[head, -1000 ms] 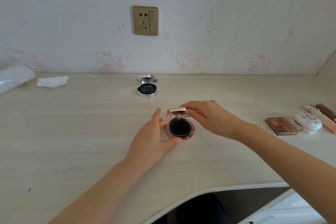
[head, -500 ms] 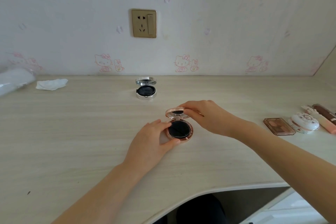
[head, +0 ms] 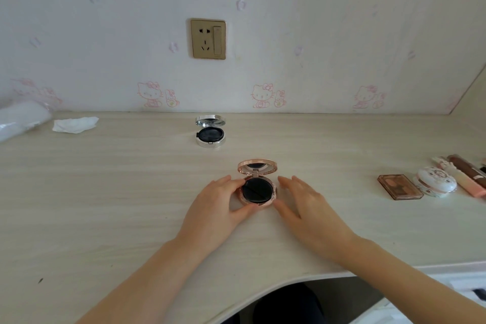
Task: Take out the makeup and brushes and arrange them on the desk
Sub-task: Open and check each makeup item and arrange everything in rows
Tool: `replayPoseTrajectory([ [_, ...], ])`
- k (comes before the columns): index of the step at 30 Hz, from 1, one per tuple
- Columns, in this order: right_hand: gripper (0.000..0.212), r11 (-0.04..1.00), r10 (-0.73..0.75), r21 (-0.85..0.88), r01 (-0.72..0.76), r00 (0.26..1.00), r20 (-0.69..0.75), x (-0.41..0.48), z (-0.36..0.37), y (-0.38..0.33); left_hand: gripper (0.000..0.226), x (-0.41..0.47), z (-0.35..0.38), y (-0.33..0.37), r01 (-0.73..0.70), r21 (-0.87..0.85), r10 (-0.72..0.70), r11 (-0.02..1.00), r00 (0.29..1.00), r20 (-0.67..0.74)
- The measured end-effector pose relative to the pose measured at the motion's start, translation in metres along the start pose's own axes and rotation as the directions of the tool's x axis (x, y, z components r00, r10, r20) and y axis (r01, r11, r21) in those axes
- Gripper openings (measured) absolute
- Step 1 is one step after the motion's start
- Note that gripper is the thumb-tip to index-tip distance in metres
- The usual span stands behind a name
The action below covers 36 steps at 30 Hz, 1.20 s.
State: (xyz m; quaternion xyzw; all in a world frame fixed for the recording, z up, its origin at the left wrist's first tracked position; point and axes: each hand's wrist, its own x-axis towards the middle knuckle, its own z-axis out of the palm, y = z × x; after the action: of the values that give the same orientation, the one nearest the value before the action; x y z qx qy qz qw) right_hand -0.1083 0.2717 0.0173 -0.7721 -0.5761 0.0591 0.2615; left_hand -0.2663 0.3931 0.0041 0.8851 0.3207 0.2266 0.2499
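Pale wood-grain laminate forms the curved-edged desk [head: 105, 192], on which everything is laid. The left hand [head: 218, 210] is seen at the desk's middle. Its forefinger and thumb are curled round the left rim of the round rose-gold compact [head: 257, 192], which is gripped and rests on the desk top. The right hand [head: 313, 210] is held just right of that compact, its fingers [head: 289, 184] straight and slightly spread, with nothing gripped. Whether the thumb touches the rim cannot be told.

Far left of the left fingers, a crumpled clear plastic bag [head: 21, 118] and a crumpled white tissue [head: 75, 124] are found by the wall. The rose-gold compact's mirrored lid is raised just beyond the fingertips, and a black puff is shown in its base. Beyond both sets of fingertips, well apart from them, a round silver compact [head: 210, 133] is stood open.

Well right of the right fingers, four items are ranged side by side: a brown rectangular eyeshadow palette [head: 399, 187], a white round flower-printed case [head: 436, 183], a pink tube [head: 466, 183] and a brown tube [head: 470, 171].
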Motion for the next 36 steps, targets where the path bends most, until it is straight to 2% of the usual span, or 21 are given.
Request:
replayPoseTrajectory([
  [3, 0.047, 0.992, -0.122, -0.021, 0.121, 0.992, -0.028, -0.002, 0.003, -0.005, 0.066, 0.000, 0.001, -0.003, -0.004, 0.026, 0.003, 1.000, 1.000, 0.025],
  [8, 0.050, 0.980, -0.185, -0.082, 0.181, 0.981, -0.054, 0.007, 0.013, 0.000, 0.056, 0.003, -0.008, 0.001, -0.110, 0.101, 0.103, 0.989, 0.992, 0.066],
  [14, 0.048, 0.986, -0.146, -0.086, 0.143, 0.988, -0.039, 0.026, 0.013, 0.002, 0.054, 0.026, -0.015, -0.005, -0.250, 0.255, 0.235, 0.934, 0.968, 0.087],
  [23, 0.042, 0.995, -0.079, -0.057, 0.080, 0.997, 0.014, 0.094, 0.017, 0.016, 0.048, 0.083, -0.004, -0.023, -0.259, 0.400, 0.277, 0.879, 0.961, 0.015],
  [26, 0.041, 0.995, -0.082, -0.060, 0.084, 0.996, 0.029, 0.115, 0.019, 0.022, 0.052, 0.099, -0.002, -0.026, -0.274, 0.530, 0.360, 0.803, 0.931, -0.065],
  [30, 0.041, 0.993, -0.079, -0.083, 0.081, 0.996, 0.032, 0.138, 0.023, 0.028, 0.023, 0.118, 0.003, -0.032, -0.239, 0.616, 0.381, 0.751, 0.918, -0.108],
  [36, 0.042, 0.994, -0.070, -0.078, 0.073, 0.997, 0.044, 0.160, 0.028, 0.033, 0.025, 0.135, 0.007, -0.038, -0.224, 0.619, 0.377, 0.753, 0.917, -0.127],
])
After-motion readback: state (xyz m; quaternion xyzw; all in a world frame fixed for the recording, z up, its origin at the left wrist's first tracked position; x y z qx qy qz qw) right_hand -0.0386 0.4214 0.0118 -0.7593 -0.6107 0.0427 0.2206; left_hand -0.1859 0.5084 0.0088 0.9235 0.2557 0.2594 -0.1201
